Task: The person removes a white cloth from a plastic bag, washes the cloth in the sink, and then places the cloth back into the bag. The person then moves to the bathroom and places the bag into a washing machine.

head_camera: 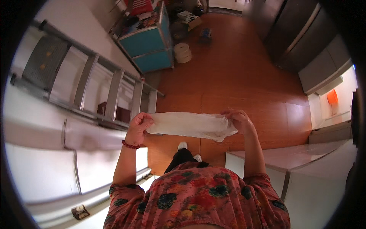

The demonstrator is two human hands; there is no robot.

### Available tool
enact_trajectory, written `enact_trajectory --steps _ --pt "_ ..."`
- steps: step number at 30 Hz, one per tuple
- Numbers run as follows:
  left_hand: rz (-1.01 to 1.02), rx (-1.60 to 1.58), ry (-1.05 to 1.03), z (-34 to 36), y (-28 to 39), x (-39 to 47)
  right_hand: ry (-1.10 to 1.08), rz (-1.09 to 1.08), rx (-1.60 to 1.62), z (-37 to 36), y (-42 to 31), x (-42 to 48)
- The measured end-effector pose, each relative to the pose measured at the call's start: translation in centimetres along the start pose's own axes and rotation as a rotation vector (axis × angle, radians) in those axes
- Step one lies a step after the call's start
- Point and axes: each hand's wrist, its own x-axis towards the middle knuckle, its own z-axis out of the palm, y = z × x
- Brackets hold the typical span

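Note:
A long, folded strip of thin whitish material [188, 124], plastic or cloth, stretches between my two hands at waist height above the floor. My left hand [140, 127] pinches its left end between thumb and fingers; a dark red bead bracelet circles that wrist. At the other end my right hand [238, 118] grips the upper corner. There the strip looks crumpled, and a loose corner hangs down. Faint dark specks show along its lower right part. The fingertips behind the strip are partly hidden.
An aluminium stepladder [94, 83] leans along the left wall. Beyond it stand a teal cabinet [148, 43] with clutter on top and a round cream container [183, 53]. Dark tall doors [297, 37] rise at the far right. A white-sided counter [274, 160] flanks my right arm. Wood-look flooring [228, 71] lies ahead.

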Motion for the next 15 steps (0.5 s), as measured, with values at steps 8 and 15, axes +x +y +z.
enact_trajectory --steps 8,15 --pt "0.641 0.759 -0.318 9.2 3.6 17.1 0.591 -0.105 -0.535 -7.6 0.0 5.7" --pt "0.875 0.883 -0.943 23.4 1.1 27.7 0.491 -0.218 -1.071 -6.3 -5.2 8.9"
